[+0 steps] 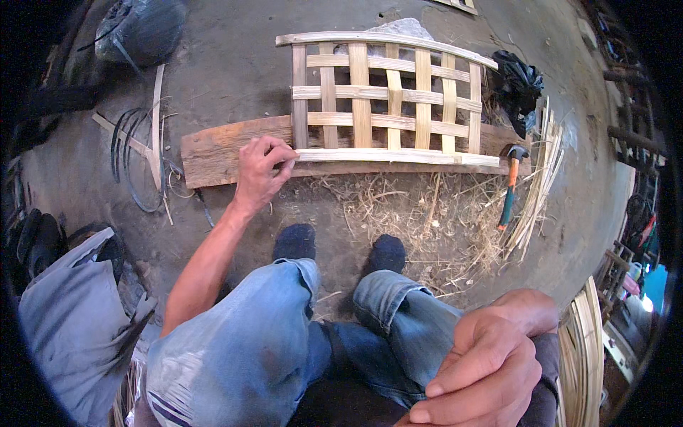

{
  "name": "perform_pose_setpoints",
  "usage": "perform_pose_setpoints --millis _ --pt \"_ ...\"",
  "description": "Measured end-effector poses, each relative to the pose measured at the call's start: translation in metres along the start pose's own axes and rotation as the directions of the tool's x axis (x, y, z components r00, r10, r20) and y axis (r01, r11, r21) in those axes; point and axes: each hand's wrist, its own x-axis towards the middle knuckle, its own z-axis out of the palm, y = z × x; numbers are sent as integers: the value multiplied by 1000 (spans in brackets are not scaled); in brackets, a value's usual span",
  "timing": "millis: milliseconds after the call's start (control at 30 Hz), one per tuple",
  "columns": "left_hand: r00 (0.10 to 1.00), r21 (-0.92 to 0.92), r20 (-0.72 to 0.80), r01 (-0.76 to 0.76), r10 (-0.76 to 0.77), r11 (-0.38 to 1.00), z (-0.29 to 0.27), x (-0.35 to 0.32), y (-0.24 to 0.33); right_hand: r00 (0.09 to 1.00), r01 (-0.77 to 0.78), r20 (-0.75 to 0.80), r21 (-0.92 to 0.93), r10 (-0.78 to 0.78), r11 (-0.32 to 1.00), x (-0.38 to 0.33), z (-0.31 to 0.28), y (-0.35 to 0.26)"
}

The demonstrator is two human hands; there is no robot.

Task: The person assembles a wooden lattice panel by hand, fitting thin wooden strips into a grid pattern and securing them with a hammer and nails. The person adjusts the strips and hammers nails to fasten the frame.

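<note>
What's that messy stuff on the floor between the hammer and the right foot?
In the head view, thin, pale, curly shavings lie scattered between the hammer and the right foot.

At your upper left, a bulky bundle wrapped in clear plastic (142, 32) rests on the grey floor (235, 71). Nearer you on that side lie thin, dark loops (129, 171), their material unclear. At your lower left, grey cloth (78, 320) spreads in folds. Ahead to your right sits a crumpled black plastic bag (516, 82); a bright blue patch (654, 285) shows at your far right.
</note>
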Motion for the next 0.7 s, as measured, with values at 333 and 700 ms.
perform_pose_setpoints --millis 333,700 --pt "1000 15 10 11 -11 1000 -8 0 4 831 -296 370 -336 415 894 -17 -33 120" --pt "999 -10 28 38 -38 999 -2 -1 3 692 -709 -88 -266 716 653 -98 60 245"
